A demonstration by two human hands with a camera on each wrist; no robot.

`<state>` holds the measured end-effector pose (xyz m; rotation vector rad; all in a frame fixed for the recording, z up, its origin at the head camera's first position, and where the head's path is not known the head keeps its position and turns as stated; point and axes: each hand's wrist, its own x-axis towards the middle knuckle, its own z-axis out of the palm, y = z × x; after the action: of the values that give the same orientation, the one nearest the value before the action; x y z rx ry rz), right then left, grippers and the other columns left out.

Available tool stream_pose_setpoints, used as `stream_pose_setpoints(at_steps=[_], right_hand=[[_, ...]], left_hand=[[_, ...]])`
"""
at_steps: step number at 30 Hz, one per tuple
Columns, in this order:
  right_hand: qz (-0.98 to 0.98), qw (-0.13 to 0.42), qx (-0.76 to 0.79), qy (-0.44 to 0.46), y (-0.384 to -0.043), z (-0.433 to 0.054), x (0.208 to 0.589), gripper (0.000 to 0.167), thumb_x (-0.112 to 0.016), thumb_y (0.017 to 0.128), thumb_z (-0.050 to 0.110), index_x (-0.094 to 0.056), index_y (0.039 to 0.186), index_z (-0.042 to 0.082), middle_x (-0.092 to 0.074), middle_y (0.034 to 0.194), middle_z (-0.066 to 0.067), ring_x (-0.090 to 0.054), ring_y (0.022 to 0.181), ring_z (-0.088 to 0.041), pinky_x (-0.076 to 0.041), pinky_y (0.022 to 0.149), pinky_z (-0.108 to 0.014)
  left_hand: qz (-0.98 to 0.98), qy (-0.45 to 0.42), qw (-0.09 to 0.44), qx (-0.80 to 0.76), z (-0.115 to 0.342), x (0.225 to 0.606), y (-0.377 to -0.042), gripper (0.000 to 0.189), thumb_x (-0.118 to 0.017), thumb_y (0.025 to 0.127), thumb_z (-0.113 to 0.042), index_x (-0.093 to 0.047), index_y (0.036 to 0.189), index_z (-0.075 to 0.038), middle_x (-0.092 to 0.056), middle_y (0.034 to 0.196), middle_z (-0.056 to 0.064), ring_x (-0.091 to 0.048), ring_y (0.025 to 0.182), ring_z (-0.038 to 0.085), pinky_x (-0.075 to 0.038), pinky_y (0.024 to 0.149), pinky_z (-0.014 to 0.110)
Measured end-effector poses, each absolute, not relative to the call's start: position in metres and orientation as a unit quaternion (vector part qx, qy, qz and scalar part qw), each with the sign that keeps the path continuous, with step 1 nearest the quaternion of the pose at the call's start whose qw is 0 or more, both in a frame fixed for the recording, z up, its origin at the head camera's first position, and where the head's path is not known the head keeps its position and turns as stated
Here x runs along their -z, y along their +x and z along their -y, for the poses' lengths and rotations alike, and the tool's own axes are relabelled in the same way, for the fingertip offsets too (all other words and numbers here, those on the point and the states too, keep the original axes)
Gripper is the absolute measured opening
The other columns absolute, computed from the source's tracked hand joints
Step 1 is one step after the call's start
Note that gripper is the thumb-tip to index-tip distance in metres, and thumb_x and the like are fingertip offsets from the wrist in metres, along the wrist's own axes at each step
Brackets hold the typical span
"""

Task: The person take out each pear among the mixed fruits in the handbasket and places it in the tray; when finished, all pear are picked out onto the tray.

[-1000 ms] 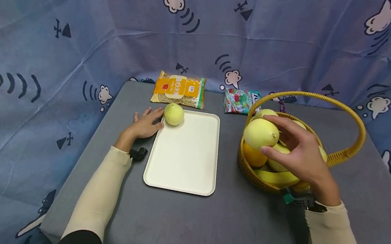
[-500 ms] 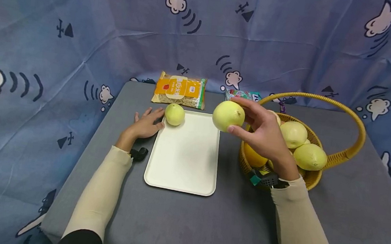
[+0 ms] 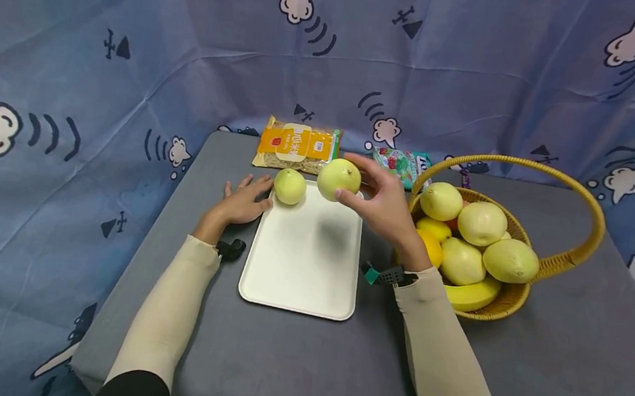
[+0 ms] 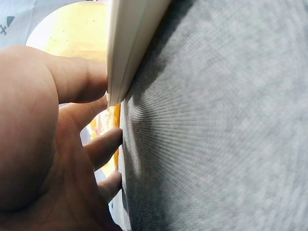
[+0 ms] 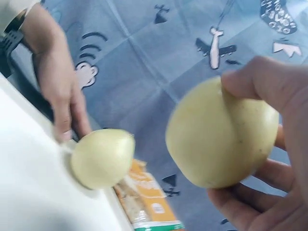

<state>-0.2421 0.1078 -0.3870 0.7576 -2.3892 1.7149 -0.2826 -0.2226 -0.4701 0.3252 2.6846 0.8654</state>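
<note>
A pale yellow-green pear point(image 3: 338, 179) is held by my right hand point(image 3: 385, 206) above the far right part of a white tray point(image 3: 300, 261). In the right wrist view, thumb and fingers grip that pear point(image 5: 219, 134) from opposite sides. Another pear point(image 3: 289, 187) sits in the tray's far left corner. My left hand point(image 3: 240, 203) rests on the table beside that corner, fingers spread. The left wrist view has its thumb point(image 4: 82, 79) touching the tray's edge point(image 4: 127, 53).
On the right stands a yellow wicker basket point(image 3: 500, 307) with a tall handle, holding pears, a banana point(image 3: 472, 295) and orange fruit. Behind the tray lie an orange-and-clear food packet point(image 3: 298, 146) and a green packet point(image 3: 402, 165). A blue patterned cloth point(image 3: 333, 51) hangs behind the grey table.
My right hand has carried the pear leftward from over the basket to above the tray. The left hand has stayed beside the tray's corner.
</note>
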Motion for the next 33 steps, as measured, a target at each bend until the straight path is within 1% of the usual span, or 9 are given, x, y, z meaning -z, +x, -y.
stream_pose_setpoints(at_steps=[3,6,14,18,23,26,33], right_hand=[[0.792,0.069,-0.561,0.230,-0.246,-0.101,0.398,0.063,-0.085,0.095,0.011,-0.062,0.154,0.006,-0.068,0.145,-0.017,-0.071,0.125,-0.033,-0.058,0.111,-0.041],[0.794,0.074,-0.565,0.213,-0.249,-0.094,0.406,0.064,-0.086,0.095,0.013,-0.062,0.154,0.005,-0.068,0.146,-0.017,-0.071,0.128,-0.033,-0.057,0.113,-0.045],[0.795,0.069,-0.581,0.161,-0.258,-0.080,0.422,0.063,-0.085,0.096,0.020,-0.063,0.154,0.012,-0.066,0.148,-0.014,-0.068,0.132,-0.033,-0.056,0.115,-0.046],[0.798,0.061,-0.587,0.121,-0.263,-0.076,0.432,0.064,-0.086,0.096,0.024,-0.062,0.155,0.011,-0.065,0.149,-0.015,-0.068,0.132,-0.035,-0.058,0.113,-0.048],[0.808,0.041,-0.582,0.086,-0.271,-0.072,0.446,0.067,-0.084,0.099,0.025,-0.058,0.158,0.010,-0.064,0.153,-0.017,-0.068,0.136,-0.035,-0.058,0.111,-0.045],[0.820,0.030,-0.566,0.077,-0.277,-0.070,0.454,0.067,-0.083,0.100,0.027,-0.057,0.160,0.010,-0.062,0.155,-0.018,-0.067,0.137,-0.036,-0.058,0.112,-0.045],[0.844,0.016,-0.532,0.072,-0.286,-0.067,0.469,0.070,-0.083,0.100,0.031,-0.056,0.161,0.012,-0.062,0.157,-0.020,-0.068,0.135,-0.040,-0.059,0.110,-0.050]], left_hand=[[-0.934,0.115,0.152,-0.301,0.222,0.470,-0.283,0.066,-0.048,0.116,-0.033,-0.025,0.177,-0.018,-0.015,0.186,0.007,0.004,0.172,0.039,0.022,0.126,0.075],[-0.934,0.115,0.152,-0.302,0.222,0.471,-0.284,0.067,-0.048,0.116,-0.034,-0.025,0.177,-0.017,-0.015,0.186,0.007,0.004,0.173,0.039,0.021,0.126,0.075],[-0.937,0.112,0.146,-0.297,0.223,0.472,-0.286,0.067,-0.048,0.116,-0.034,-0.026,0.177,-0.018,-0.016,0.185,0.007,0.004,0.173,0.037,0.021,0.126,0.075],[-0.935,0.115,0.145,-0.301,0.224,0.473,-0.285,0.067,-0.049,0.116,-0.034,-0.026,0.176,-0.019,-0.017,0.185,0.007,0.003,0.173,0.038,0.021,0.126,0.075],[-0.933,0.114,0.147,-0.309,0.224,0.473,-0.285,0.066,-0.049,0.115,-0.033,-0.027,0.176,-0.018,-0.017,0.185,0.008,0.004,0.172,0.039,0.022,0.126,0.075],[-0.933,0.112,0.148,-0.309,0.224,0.474,-0.287,0.067,-0.049,0.115,-0.033,-0.027,0.176,-0.017,-0.017,0.185,0.009,0.004,0.172,0.039,0.022,0.126,0.074],[-0.933,0.113,0.149,-0.307,0.225,0.475,-0.287,0.067,-0.049,0.115,-0.033,-0.026,0.177,-0.019,-0.016,0.185,0.006,0.005,0.173,0.037,0.023,0.125,0.074]])
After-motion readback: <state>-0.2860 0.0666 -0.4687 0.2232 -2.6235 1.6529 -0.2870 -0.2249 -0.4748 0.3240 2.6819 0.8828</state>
